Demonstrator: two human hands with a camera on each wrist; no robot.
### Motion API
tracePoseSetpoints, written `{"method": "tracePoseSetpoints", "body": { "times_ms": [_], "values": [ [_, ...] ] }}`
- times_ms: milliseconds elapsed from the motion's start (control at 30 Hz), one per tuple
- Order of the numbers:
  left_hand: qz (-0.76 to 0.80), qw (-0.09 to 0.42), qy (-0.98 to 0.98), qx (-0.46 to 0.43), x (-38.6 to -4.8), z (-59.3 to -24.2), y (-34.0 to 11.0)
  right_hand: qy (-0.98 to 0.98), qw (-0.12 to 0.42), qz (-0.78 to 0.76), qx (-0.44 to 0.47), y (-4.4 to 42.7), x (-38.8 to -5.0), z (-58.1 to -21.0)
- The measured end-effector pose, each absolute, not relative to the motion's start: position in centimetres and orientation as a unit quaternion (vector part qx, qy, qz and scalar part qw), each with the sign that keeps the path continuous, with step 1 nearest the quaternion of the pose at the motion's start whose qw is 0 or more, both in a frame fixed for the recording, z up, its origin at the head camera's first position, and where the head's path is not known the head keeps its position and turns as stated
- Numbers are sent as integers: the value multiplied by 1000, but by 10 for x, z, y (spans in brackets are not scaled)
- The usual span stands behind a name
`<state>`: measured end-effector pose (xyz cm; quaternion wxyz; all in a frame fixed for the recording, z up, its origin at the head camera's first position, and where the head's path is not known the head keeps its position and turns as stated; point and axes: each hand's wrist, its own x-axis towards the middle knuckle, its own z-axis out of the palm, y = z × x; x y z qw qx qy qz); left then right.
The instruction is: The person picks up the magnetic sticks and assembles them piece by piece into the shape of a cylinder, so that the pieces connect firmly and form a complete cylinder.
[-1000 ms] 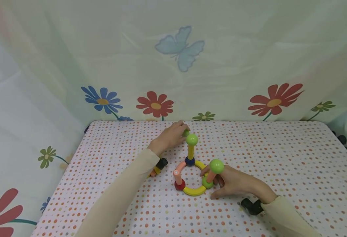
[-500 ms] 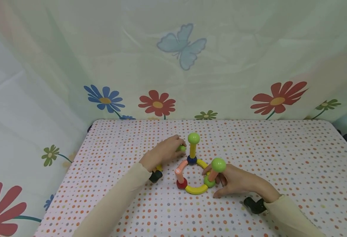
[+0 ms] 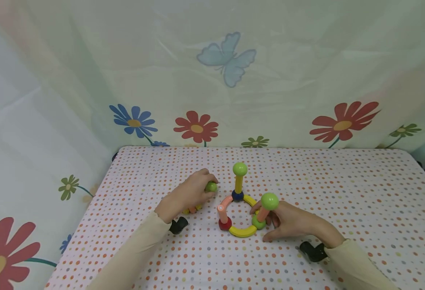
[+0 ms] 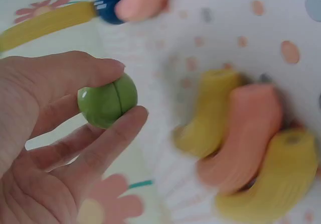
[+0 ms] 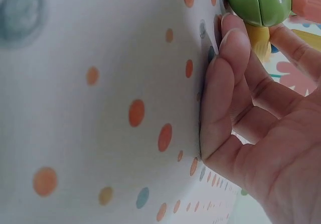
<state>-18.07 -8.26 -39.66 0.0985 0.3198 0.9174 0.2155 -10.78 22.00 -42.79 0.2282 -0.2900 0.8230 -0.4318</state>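
Note:
In the head view, my left hand (image 3: 190,191) pinches a small green ball (image 4: 108,101) between thumb and fingers, above the table and left of a toy ring. The ring joins yellow curved rods (image 3: 243,231) and a pink one through blue, red and green balls. A yellow rod (image 3: 239,184) topped by a green ball (image 3: 240,169) stands on the blue ball (image 3: 237,195). At the ring's right side, my right hand (image 3: 292,219) holds a yellow curved rod (image 5: 258,40) beside the lower green ball (image 5: 260,2), its index finger reaching over it. Its lower fingers rest against the tabletop.
Below the left hand lie loose curved pieces, a pink one (image 4: 243,138) between yellow ones (image 4: 273,179). A pink rod (image 3: 222,214) stands on the red ball (image 3: 224,224). Another green ball (image 3: 270,201) tops a pink rod at right. Behind the dotted table (image 3: 343,181) hangs a flowered curtain (image 3: 285,72).
My left hand has come back toward me and left with the green ball, away from the tall yellow rod. The right hand stays at the ring, and the view has shifted slightly.

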Motion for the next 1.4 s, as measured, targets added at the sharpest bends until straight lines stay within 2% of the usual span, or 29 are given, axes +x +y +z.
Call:
{"method": "tracePoseSetpoints", "body": {
  "times_ms": [267,433,533,700,1000,1400],
  "values": [
    [293,47,889,350,-149,-332,-103,826,224,-428,-290,221,-107,-428],
    [284,50,865,410,-122,-301,-100,832,221,-417,-292,222,-108,-428],
    [270,74,854,439,-111,-298,-93,833,221,-417,-290,222,-108,-428],
    [255,103,862,427,-104,-305,-83,828,220,-427,-291,221,-108,-429],
    [238,96,870,420,-104,-310,-81,837,212,-417,-283,221,-107,-429],
    [236,95,872,418,-105,-313,-81,849,157,-429,-267,212,-99,-433]
  ]
}}
